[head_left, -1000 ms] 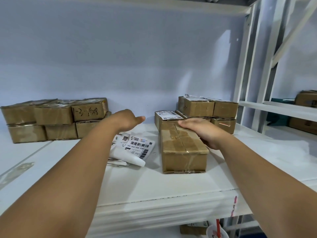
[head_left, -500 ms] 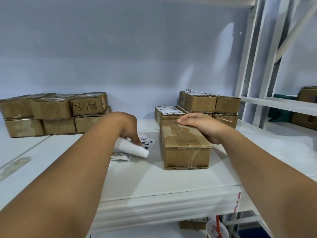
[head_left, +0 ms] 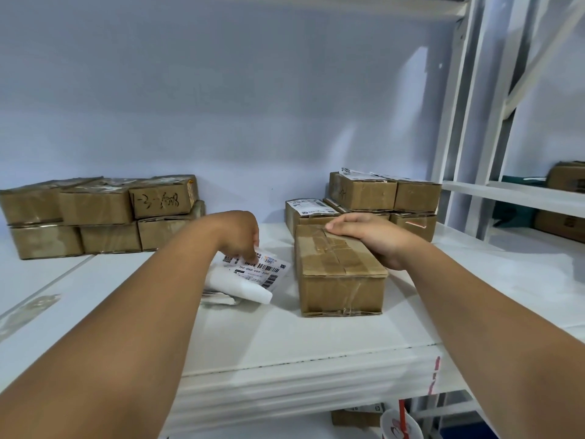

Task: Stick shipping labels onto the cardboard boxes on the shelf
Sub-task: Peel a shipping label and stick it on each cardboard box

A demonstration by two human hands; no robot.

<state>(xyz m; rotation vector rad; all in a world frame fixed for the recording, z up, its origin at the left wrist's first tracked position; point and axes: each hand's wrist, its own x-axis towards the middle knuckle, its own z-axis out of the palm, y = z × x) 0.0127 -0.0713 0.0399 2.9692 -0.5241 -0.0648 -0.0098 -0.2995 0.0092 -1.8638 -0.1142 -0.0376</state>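
- Cardboard box point(head_left: 340, 270), brown, taped, unlabelled, lies mid-shelf point(head_left: 285, 331); your right grip point(head_left: 373, 239) rests flat on its far end, steadying it.
- Your left grip point(head_left: 240, 239) pinches the glossy top label point(head_left: 266, 269), just left of the box.
- Next, peel it free, then smooth it over the crinkled tape.

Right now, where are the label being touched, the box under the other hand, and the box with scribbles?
Shipping label point(head_left: 269, 268): head view, on its barcode print.
Taped box point(head_left: 342, 293): head view, on its near end face.
Scribbled box point(head_left: 161, 202): head view, on the handwritten face.
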